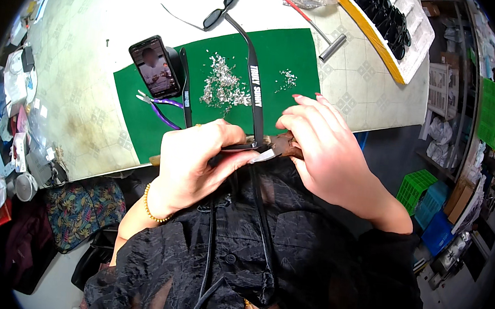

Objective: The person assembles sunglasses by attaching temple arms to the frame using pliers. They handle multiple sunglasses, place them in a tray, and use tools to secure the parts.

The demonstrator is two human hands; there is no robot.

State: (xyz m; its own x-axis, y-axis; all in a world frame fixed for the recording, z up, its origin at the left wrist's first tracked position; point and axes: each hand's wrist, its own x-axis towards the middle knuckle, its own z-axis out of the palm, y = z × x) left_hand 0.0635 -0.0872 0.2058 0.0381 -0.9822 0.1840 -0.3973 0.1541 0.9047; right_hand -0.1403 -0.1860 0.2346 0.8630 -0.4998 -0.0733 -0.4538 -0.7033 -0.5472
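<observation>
My left hand (200,153) is closed on a pair of black sunglasses, pinching the dark front between thumb and fingers. One long black temple arm (253,84) with white lettering stretches away from it over the green mat (292,46). A second black temple arm (187,93) runs beside the phone; whether it joins the same pair is hidden. My right hand (322,137) is closed round a brown, worn-looking tool (286,145), whose flat silvery tip (264,156) meets the sunglasses near the hinge. The tool's exact kind is unclear.
Small shiny metal pieces (224,85) lie heaped on the mat. Left of them are a phone (155,67) and purple-handled pliers (160,104). Further back lie another pair of sunglasses (215,17), a red-shafted tool (332,47) and a white foam tray (412,57) with several sunglasses.
</observation>
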